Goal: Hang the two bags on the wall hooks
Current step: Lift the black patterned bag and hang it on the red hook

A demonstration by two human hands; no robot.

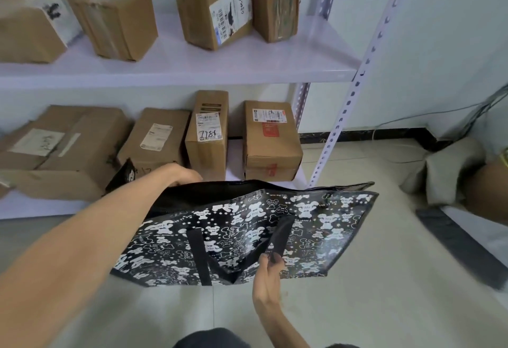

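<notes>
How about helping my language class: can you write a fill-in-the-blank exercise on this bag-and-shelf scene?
1. The right hand pinches one black ____ of the patterned bag.
2. The left hand holds the bag's far rim, in front of the ____ shelf.
3. The shelf unit carries cardboard ____.
Missing words: handle; lower; boxes.
</notes>
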